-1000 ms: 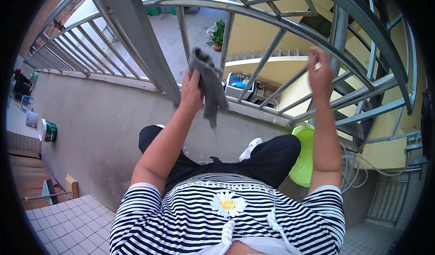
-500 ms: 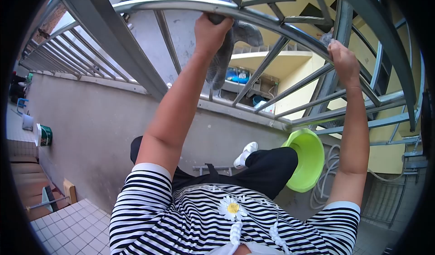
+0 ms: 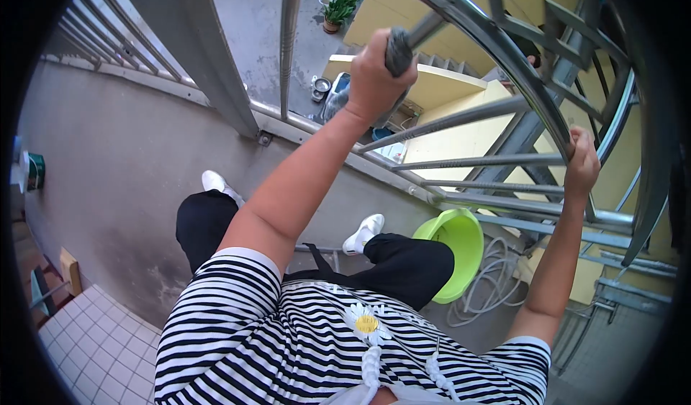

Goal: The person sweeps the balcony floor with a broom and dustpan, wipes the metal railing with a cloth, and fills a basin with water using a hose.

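My left hand (image 3: 378, 78) is closed around a dark grey cloth (image 3: 398, 51), which is wrapped about a slanting metal baluster (image 3: 430, 28) of the railing. More of the cloth hangs behind my fingers, partly hidden by the hand. Farther right, my right hand (image 3: 581, 162) is closed at the shiny curved handrail (image 3: 497, 42), its fingertips curled on the metal. Whether a cloth lies under those fingers is hidden. Several balusters run between the handrail and the bottom rail.
A lime-green basin (image 3: 468, 250) stands beside my right knee, near a coiled pale hose (image 3: 493, 290). A wide metal post (image 3: 209, 52) rises at left. Beyond the railing, a potted plant (image 3: 340, 9) stands on the lower floor, and part of a person (image 3: 531, 60) shows behind the bars.
My left hand has moved with the cloth from the curved handrail onto a baluster below it. My right hand sits lower in view, and the grey cloth beside it no longer shows. The view has shifted.
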Demonstrator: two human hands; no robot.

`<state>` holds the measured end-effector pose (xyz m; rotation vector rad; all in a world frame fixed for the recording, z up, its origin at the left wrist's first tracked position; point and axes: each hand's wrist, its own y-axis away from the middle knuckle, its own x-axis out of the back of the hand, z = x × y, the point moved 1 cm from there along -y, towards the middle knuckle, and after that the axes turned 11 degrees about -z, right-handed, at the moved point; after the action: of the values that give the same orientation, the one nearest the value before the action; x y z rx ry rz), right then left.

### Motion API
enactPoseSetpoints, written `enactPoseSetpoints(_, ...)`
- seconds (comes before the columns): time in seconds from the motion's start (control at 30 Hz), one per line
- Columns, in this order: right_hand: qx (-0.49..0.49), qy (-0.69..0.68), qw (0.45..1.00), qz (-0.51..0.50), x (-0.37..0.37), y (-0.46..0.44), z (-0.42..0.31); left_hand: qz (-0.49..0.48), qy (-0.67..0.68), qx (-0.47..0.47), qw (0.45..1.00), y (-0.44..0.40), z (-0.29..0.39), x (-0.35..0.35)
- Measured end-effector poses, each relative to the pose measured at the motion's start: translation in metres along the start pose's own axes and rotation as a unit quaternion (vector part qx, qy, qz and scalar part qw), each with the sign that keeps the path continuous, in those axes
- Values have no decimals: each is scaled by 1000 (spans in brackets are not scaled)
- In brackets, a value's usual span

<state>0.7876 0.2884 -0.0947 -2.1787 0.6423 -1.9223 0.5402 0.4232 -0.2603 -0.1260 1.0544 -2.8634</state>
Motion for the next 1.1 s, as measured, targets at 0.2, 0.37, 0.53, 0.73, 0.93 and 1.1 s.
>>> enactPoseSetpoints(0.2, 39, -1, 999, -5, -2, -3, -1, -40, 16, 35, 998, 56, -64, 3)
enactPoseSetpoints(0.37, 7, -7, 1000, -17, -2, -1, 3, -104, 15, 102, 989, 99, -115, 8)
enactPoseSetpoints(0.53, 11, -29, 999, -27, -3, -3, 2, -158, 4, 182, 971, 144, -166, 12)
enactPoseSetpoints(0.73, 4, -49, 998, -36, -6, -5, 1, -275, -29, 411, 869, 197, -237, 18)
enactPoseSetpoints(0.93, -5, -61, 998, -32, -4, -2, 4, -310, -4, 470, 826, 190, -231, 9)
enactPoseSetpoints(1.1, 19, -25, 999, -17, -1, -1, -2, -245, 143, 452, 846, 167, -198, 2)
